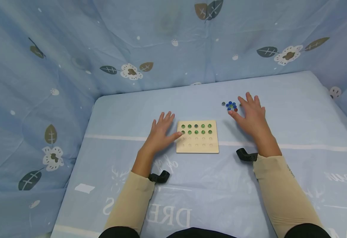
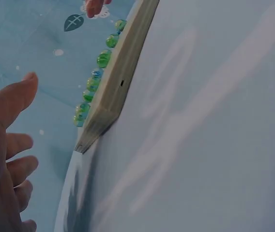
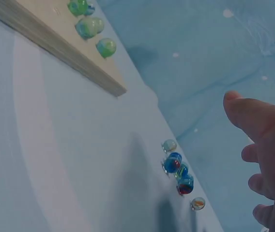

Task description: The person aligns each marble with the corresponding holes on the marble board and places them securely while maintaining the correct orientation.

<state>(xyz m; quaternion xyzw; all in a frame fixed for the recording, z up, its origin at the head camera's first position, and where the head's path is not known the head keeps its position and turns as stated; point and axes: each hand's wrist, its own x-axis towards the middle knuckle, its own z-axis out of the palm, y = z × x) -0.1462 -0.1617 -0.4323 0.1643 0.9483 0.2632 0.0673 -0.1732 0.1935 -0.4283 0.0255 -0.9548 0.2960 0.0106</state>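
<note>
A light wooden board (image 1: 197,149) with rows of round hollows lies on the table. Green marbles (image 1: 203,132) fill its two far rows, one of them darker; the two near rows hold none. My left hand (image 1: 160,133) hovers at the board's left edge, fingers spread, thumb over the end of the second row. Past the board, to the right, a loose cluster of blue, red and clear marbles (image 1: 230,105) lies on the cloth. My right hand (image 1: 251,115) is held above and beside that cluster, fingers spread and holding nothing; it partly covers a marble there.
A pale blue printed cloth (image 1: 125,112) covers the table, with patterned blue curtains (image 1: 161,43) behind and at the sides. A white patch (image 1: 84,188) lies at the left. Black wrist cameras (image 1: 159,177) stick out inward from both wrists.
</note>
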